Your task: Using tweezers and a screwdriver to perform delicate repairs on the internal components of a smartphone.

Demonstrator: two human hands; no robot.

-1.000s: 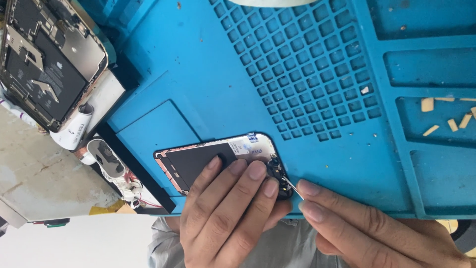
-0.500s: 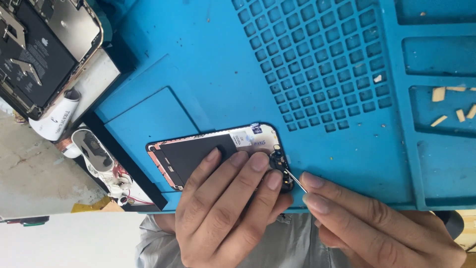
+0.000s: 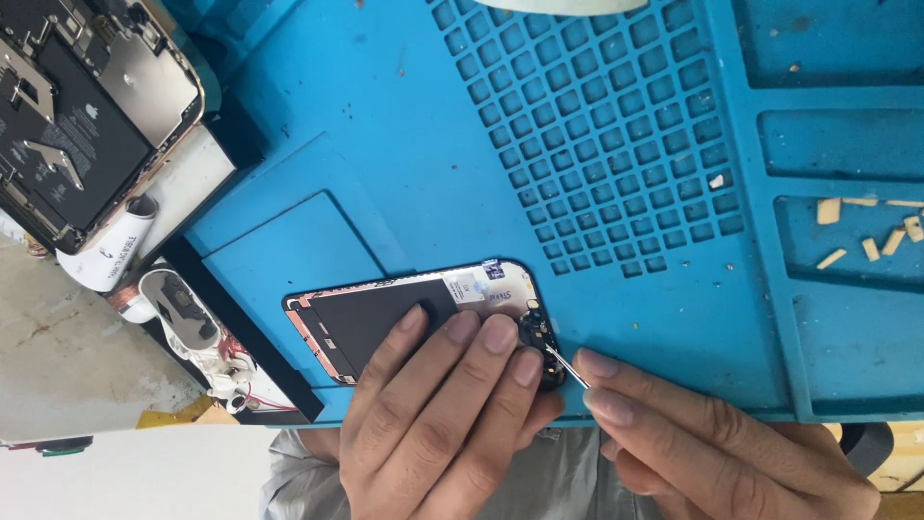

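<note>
A phone screen panel (image 3: 385, 313) lies back-side up on the blue silicone work mat (image 3: 433, 173), near its front edge. My left hand (image 3: 433, 414) presses flat on the panel, fingers spread over its dark back and the end with small components. My right hand (image 3: 703, 443) pinches a thin metal tool (image 3: 568, 371) whose tip touches the small dark part (image 3: 539, 337) at the panel's right end.
An opened phone body (image 3: 82, 116) with exposed insides lies at the upper left. Below it are a white tube (image 3: 106, 255) and a small white device (image 3: 188, 323) with wires. The mat has a grid of small cells (image 3: 597, 135) and trays holding tan scraps (image 3: 866, 231).
The view has drifted slightly, shifting everything a little in the frame. My hands stay on the panel, with the tool tip still at the panel's right end.
</note>
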